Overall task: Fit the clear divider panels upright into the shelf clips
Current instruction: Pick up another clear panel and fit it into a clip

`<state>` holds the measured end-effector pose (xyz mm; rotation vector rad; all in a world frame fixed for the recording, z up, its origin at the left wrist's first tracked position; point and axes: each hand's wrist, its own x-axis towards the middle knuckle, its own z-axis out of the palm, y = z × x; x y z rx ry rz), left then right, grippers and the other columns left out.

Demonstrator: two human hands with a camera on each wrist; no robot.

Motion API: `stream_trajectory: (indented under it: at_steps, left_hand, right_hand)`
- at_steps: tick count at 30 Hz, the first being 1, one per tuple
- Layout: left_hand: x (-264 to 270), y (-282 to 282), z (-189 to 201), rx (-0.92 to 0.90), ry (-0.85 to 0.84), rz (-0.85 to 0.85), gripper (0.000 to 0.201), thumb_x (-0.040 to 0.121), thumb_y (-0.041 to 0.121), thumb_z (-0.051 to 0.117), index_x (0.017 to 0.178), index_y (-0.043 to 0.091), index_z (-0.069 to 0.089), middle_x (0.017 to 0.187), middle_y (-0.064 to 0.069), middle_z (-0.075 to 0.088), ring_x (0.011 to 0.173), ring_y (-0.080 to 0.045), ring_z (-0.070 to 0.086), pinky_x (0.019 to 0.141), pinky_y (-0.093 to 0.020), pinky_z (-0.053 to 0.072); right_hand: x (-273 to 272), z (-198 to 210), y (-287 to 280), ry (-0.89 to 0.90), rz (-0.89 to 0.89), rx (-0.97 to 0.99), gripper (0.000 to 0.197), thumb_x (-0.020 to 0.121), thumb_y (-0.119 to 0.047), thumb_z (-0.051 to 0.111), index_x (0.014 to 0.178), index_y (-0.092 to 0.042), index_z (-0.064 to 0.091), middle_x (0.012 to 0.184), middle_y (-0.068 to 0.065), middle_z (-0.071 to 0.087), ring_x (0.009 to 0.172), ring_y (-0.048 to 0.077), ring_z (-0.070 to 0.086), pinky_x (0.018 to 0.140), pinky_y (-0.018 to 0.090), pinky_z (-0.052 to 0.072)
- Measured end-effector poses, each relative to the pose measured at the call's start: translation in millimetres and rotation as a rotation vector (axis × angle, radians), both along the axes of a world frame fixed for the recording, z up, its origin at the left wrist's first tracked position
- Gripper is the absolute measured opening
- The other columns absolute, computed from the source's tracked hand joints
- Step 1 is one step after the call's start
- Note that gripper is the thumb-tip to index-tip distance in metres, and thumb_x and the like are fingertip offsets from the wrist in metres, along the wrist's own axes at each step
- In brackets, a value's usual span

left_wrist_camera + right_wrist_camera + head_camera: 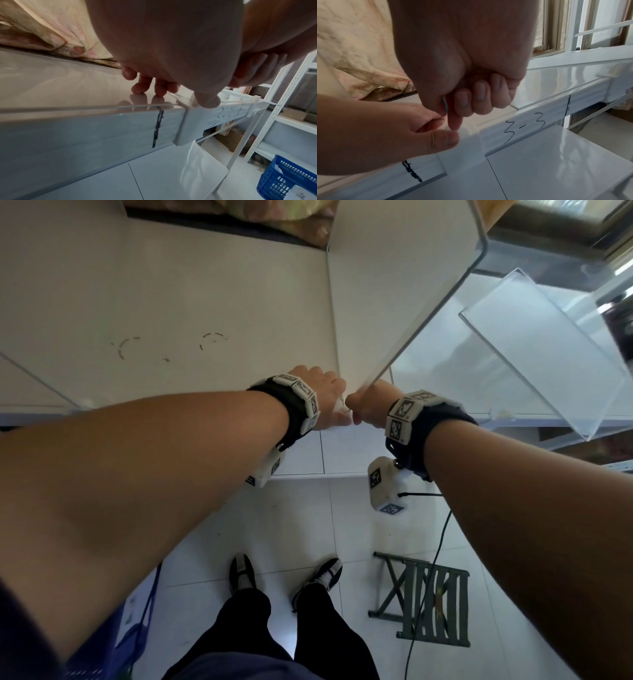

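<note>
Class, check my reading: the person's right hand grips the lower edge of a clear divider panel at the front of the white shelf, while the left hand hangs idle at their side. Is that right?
Not quite. The right hand does grip the clear divider panel at the front of the white shelf, but the left hand is not idle: the left wrist view shows its thumb pressing on the white clip at the shelf's front edge, fingertips touching the shelf top.
</note>
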<state>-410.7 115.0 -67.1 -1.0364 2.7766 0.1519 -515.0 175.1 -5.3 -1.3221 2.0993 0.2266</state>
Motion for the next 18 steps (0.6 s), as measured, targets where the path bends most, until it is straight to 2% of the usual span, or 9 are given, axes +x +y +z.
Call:
stream_trajectory:
  at_steps: [1,2,4,6,8,13,18]
  left_hand:
    - [0,0,1,-0.001,-0.002,0.006,0.07,0.084,0.075,0.034,0.125,0.02,0.05,0.127,-0.004,0.054,0.114,-0.026,0.05,0.09,-0.04,0.036]
    - [0,0,2,0.0,-0.007,0.014,0.07,0.083,0.075,0.035,0.124,0.02,0.05,0.126,-0.004,0.055,0.113,-0.026,0.051,0.088,-0.039,0.036]
    - [-1,0,5,0.018,-0.025,0.022,0.069,0.083,0.074,0.038,0.122,0.02,0.051,0.122,-0.004,0.057,0.11,-0.026,0.052,0.083,-0.038,0.034]
    - [-2,0,11,0.087,-0.036,0.058,0.069,0.082,0.073,0.044,0.123,0.018,0.051,0.12,-0.005,0.058,0.107,-0.028,0.056,0.077,-0.037,0.035]
    - [-5,0,19,0.151,-0.017,0.093,0.073,0.081,0.072,0.05,0.126,0.014,0.049,0.119,-0.008,0.06,0.101,-0.029,0.059,0.073,-0.034,0.038]
    - [-9,-4,42,0.149,-0.022,0.053,0.067,0.085,0.065,0.054,0.122,0.009,0.051,0.11,-0.009,0.063,0.081,-0.025,0.053,0.068,-0.032,0.04]
    - [-8,-4,66,0.146,-0.055,0.033,0.05,0.093,0.052,0.053,0.114,0.006,0.053,0.1,-0.009,0.06,0.081,-0.025,0.052,0.067,-0.031,0.037]
  right_hand:
    - [0,0,0,-0.05,-0.087,-0.026,0.016,0.096,-0.018,0.051,0.1,-0.011,0.064,0.103,0.007,0.065,0.082,0.02,0.06,0.076,0.028,0.049]
    - [-4,-3,-1,-0.064,-0.098,-0.051,0.02,0.094,-0.022,0.051,0.084,-0.012,0.065,0.089,0.005,0.064,0.071,0.019,0.057,0.066,0.027,0.047]
    - [-6,-1,2,-0.076,-0.128,-0.042,0.033,0.093,-0.034,0.051,0.069,-0.014,0.06,0.067,0.001,0.055,0.061,0.019,0.051,0.054,0.026,0.039]
    - [-6,5,5,-0.109,-0.122,0.014,0.036,0.095,-0.038,0.05,0.069,-0.014,0.061,0.061,0.0,0.052,0.054,0.017,0.048,0.051,0.026,0.037]
    - [-5,15,7,-0.109,-0.093,0.026,0.036,0.096,-0.036,0.049,0.07,-0.013,0.061,0.063,0.0,0.055,0.052,0.015,0.049,0.051,0.026,0.038]
    - [-4,35,6,-0.089,-0.071,0.035,0.026,0.094,-0.032,0.053,0.081,-0.012,0.063,0.071,-0.001,0.063,0.055,0.014,0.055,0.058,0.025,0.045]
    - [-5,58,14,-0.168,-0.173,-0.004,0.02,0.096,-0.025,0.054,0.088,-0.011,0.065,0.072,0.001,0.062,0.055,0.016,0.056,0.045,0.022,0.043]
